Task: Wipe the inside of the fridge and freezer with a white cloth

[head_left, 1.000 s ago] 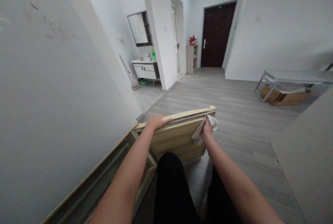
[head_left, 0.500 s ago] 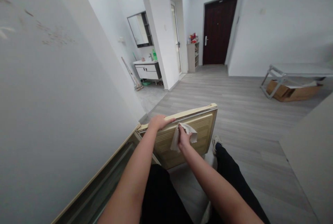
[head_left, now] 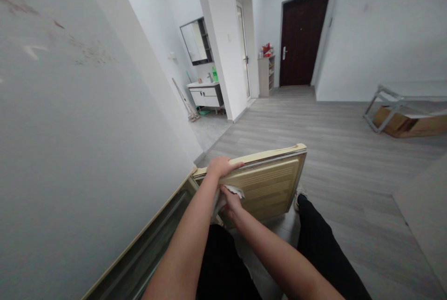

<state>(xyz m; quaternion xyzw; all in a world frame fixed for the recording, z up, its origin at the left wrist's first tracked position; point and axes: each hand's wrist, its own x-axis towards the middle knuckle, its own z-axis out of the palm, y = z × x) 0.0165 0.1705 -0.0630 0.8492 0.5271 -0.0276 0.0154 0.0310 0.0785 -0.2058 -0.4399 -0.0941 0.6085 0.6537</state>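
Note:
A cream-coloured door panel (head_left: 268, 183) with a ribbed inner face stands swung out from a low cabinet (head_left: 146, 239) at the lower left. My left hand (head_left: 223, 167) grips the panel's top edge near its hinge side, fingers wrapped over it. Just below, my right hand (head_left: 231, 201) is closed on a white cloth (head_left: 234, 191), which lies against the inner face close to the hinge side. Part of the cloth is hidden behind my left forearm and right hand.
My shoe (head_left: 299, 194) is beside the panel's outer edge. A wall (head_left: 115, 137) runs along the left. Further off are a washbasin cabinet (head_left: 206, 96), a shelf unit (head_left: 266, 76), a dark door (head_left: 303, 39) and a metal-framed table (head_left: 394, 100) over a cardboard box (head_left: 412, 123).
My right hand and the cloth have moved left across the panel, towards the hinge side. My left hand keeps its grip on the top edge. The view has shifted slightly.

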